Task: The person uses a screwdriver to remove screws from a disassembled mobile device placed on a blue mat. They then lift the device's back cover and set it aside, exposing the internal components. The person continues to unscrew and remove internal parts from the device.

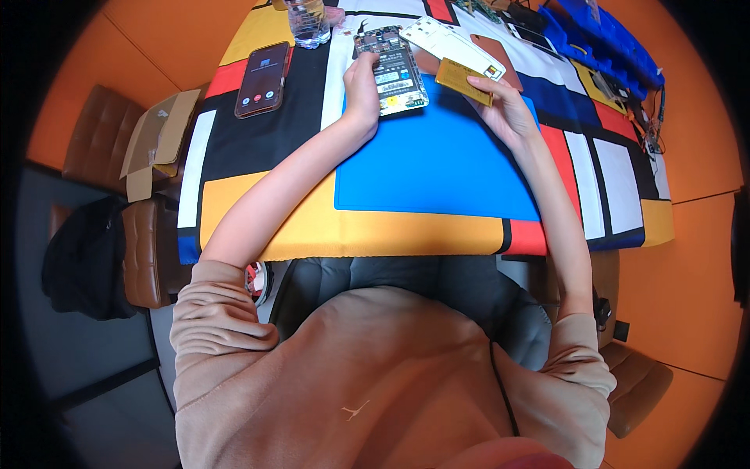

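Note:
My left hand point(361, 87) is closed on an opened phone point(402, 59) at its left edge. The phone's back is off, showing the circuit board at its top and a dark battery inside. My right hand point(508, 109) pinches a flat gold phone battery point(462, 80), its thumb on top. Both things are held above the far part of a blue mat point(437, 168). Just beyond the gold battery lies a white phone back cover point(441, 41), partly over a brown flat piece point(500, 56).
A smartphone point(264, 78) with a lit screen lies at the left, near a clear water bottle point(308, 27). Blue parts bins point(609, 51) stand at the far right, with loose wires and circuit parts around them. A patterned cloth point(258, 168) covers the table.

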A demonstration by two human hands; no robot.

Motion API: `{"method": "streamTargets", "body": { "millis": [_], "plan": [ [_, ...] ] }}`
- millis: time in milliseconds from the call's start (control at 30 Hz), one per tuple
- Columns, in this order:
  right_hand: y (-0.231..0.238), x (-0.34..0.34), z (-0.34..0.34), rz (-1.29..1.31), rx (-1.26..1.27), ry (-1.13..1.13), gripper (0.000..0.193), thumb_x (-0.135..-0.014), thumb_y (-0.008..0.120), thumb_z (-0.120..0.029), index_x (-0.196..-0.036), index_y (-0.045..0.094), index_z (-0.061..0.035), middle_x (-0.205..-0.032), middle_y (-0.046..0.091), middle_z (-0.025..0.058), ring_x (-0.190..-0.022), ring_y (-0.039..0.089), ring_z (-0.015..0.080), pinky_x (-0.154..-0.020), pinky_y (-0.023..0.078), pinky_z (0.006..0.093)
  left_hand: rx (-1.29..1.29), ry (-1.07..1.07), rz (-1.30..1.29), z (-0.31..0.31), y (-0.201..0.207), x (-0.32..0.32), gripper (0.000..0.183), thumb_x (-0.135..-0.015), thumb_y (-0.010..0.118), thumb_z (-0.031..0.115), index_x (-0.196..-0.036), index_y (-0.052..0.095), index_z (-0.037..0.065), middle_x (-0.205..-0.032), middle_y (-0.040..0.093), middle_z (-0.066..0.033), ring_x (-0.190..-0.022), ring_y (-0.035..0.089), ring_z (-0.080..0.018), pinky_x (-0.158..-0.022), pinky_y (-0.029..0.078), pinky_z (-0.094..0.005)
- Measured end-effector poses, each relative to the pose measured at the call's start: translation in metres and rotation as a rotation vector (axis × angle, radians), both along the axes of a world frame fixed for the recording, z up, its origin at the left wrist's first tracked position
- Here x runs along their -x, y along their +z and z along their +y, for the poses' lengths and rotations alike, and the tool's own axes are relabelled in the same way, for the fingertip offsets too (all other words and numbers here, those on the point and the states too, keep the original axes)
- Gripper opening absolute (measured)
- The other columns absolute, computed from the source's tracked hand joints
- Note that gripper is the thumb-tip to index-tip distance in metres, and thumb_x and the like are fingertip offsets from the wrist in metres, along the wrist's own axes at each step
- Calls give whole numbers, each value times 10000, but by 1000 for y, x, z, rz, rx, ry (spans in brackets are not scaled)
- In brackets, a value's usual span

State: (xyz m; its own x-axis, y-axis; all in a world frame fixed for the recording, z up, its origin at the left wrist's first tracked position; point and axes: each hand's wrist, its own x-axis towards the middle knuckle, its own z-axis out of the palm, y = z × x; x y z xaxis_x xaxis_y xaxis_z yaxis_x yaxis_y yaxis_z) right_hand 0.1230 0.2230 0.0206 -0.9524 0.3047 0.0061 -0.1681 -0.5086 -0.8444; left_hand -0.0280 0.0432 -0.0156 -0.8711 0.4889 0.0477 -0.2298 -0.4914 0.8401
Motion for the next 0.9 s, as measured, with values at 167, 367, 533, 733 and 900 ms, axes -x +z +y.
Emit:
{"method": "streamTargets", "body": {
  "millis": [167,367,533,733,900],
  "plan": [
    [5,-4,2,67,111,67,504,-868,735,63,-1313,500,94,-1353,494,188,-1304,516,242,-1209,415,360,60,-17,3,-2,1,2,327,-1022,463,306,-1068,588,7,-933,709,-91,-847,725,-176,-798,570,-306],
    [0,1,6,62,55,84,462,-909,713,41,-1309,495,120,-1357,505,222,-1298,554,268,-1144,502,353,11,-1,9,-1,-1,2,307,-1001,494,286,-1056,587,-1,-925,697,-91,-830,713,-171,-780,553,-293],
    [-1,2,2,6,-108,-56,446,-972,698,-85,-1330,503,96,-1326,566,201,-1228,623,247,-1050,579,331,27,20,-3,0,-3,4,308,-999,496,277,-1052,598,-9,-940,687,-90,-838,680,-167,-807,526,-300],
    [-6,3,0,-77,-200,-184,461,-1012,665,-193,-1353,496,67,-1316,583,180,-1202,633,223,-979,612,306,15,8,-1,0,-4,4,305,-1004,489,278,-1048,592,-6,-937,689,-91,-839,687,-166,-801,533,-298],
    [-14,5,9,-99,61,-180,421,-1023,647,-199,-1320,496,59,-1292,556,200,-1165,638,241,-932,633,306,21,-17,13,-2,-2,4,304,-1012,469,276,-1055,588,0,-942,704,-93,-841,714,-168,-789,560,-298]
  ]
}}
